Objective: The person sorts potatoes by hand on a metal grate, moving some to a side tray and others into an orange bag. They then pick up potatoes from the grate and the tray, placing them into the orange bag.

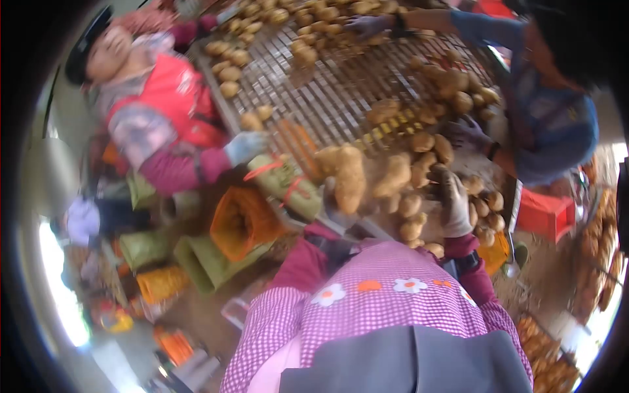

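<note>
My left hand point(332, 206), gloved, is closed on a large, long potato point(350, 180) at the near edge of the slatted sorting table point(321, 98). The potato hides most of its fingers. Just right of it is another big potato point(393, 175), blurred by motion. My right hand point(454, 204), in a dirty pale glove, reaches over a heap of smaller potatoes point(411, 204) with its fingers stretched forward, touching or very close to them. A rolled green sack point(291, 187) with red ties lies beside my left hand.
Across the left side, a co-worker in a red vest rests a gloved hand point(246, 147) near the table edge. Another co-worker's gloved hands point(468, 134) work at the right. An open orange sack point(242, 226) stands at left; a red crate point(544, 215) is at right.
</note>
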Action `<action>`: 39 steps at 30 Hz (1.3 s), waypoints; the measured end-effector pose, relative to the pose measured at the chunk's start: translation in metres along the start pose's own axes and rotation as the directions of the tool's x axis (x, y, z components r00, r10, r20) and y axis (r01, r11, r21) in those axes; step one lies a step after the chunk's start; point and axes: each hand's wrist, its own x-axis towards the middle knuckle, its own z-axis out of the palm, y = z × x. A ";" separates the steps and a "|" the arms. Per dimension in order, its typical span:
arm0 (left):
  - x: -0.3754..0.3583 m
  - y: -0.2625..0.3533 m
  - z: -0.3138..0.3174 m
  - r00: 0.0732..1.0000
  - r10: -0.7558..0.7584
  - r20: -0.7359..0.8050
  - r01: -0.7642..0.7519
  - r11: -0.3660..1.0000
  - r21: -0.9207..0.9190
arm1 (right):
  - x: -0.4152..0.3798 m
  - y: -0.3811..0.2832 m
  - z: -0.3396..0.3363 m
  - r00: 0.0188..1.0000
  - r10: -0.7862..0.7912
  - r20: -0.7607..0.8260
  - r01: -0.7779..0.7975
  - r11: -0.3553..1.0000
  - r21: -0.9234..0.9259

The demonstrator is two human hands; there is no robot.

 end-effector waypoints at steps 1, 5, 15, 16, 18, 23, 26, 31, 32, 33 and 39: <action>-0.009 0.009 0.004 0.996 -0.008 0.087 0.012 0.999 -0.047 | 0.009 0.019 -0.005 0.999 0.038 0.018 -0.039 0.999 0.033; -0.017 0.018 -0.011 0.996 0.075 -0.038 -0.070 0.991 0.112 | 0.026 0.055 0.019 0.991 0.000 0.137 0.020 0.990 -0.141; -0.079 0.033 -0.043 0.967 0.147 -0.209 -0.169 0.981 -0.094 | 0.041 0.041 0.067 0.911 -0.285 0.296 0.401 0.458 -0.793; -0.081 0.033 -0.043 0.965 0.150 -0.218 -0.172 0.981 -0.089 | 0.039 0.040 0.075 0.901 -0.165 0.401 0.433 0.374 -0.820; -0.084 0.030 -0.043 0.971 0.136 -0.195 -0.162 0.979 -0.124 | 0.041 0.069 0.082 0.840 -0.063 0.540 0.542 0.153 -0.826; -0.075 -0.008 -0.070 0.951 0.171 -0.258 -0.193 0.979 -0.062 | 0.052 0.101 0.091 0.838 -0.145 0.526 0.546 0.228 -0.806; -0.075 -0.014 -0.065 0.958 0.203 -0.203 -0.220 0.973 -0.069 | 0.051 0.076 0.097 0.900 0.023 0.434 0.295 0.702 -0.648; -0.078 0.004 -0.022 0.959 0.252 -0.127 -0.277 0.926 -0.256 | 0.028 0.019 0.141 0.797 0.185 0.575 0.095 0.902 -0.422; -0.079 0.006 -0.021 0.958 0.265 -0.111 -0.286 0.920 -0.270 | 0.021 0.012 0.151 0.761 0.128 0.636 0.205 0.883 -0.422; -0.077 0.006 -0.018 0.965 0.258 -0.047 -0.261 0.926 -0.272 | 0.022 0.011 0.152 0.659 0.014 0.752 0.438 0.806 -0.399; -0.089 0.015 -0.004 0.926 0.345 -0.151 -0.374 0.890 -0.261 | 0.020 0.002 0.159 0.882 0.123 0.456 0.008 0.962 -0.275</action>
